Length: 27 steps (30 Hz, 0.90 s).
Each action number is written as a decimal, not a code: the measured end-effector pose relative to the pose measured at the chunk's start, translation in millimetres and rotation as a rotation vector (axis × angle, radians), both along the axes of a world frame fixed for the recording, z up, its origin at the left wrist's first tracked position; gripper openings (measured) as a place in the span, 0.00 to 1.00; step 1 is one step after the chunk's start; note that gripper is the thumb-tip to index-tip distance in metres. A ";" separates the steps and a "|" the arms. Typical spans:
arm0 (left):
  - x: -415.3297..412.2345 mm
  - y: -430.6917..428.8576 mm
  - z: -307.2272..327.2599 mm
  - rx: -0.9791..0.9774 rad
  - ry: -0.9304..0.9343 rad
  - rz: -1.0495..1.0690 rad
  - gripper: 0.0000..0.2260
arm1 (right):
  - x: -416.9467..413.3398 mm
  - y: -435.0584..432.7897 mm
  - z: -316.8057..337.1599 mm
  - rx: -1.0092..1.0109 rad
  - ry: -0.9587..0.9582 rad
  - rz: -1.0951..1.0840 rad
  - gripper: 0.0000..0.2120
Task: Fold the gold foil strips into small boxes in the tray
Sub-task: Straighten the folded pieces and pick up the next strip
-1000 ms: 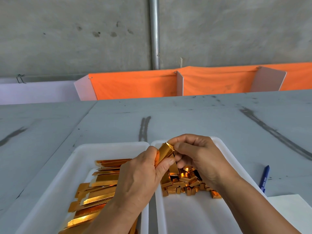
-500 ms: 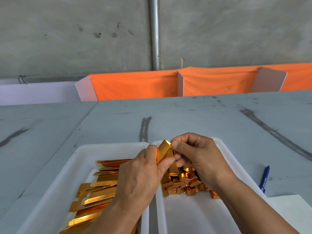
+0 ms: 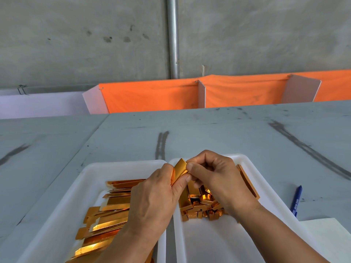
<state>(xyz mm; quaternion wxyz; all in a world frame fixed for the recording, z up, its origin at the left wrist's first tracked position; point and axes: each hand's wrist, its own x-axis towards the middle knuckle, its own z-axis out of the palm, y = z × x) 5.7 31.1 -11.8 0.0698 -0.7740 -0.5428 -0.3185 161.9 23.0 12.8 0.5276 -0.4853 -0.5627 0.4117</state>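
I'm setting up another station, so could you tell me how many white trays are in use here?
2. The left white tray holds flat gold foil strips; the right white tray beside it holds small folded boxes. No other shows.

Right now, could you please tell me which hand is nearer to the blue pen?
Right. The right hand works over the right white tray, left of the blue pen; the left hand is farther left, beyond the right hand.
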 end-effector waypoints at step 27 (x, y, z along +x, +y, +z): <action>-4.5 5.1 -3.7 -0.152 -0.188 -0.184 0.17 | 2.9 5.6 -3.7 -0.036 0.031 0.135 0.05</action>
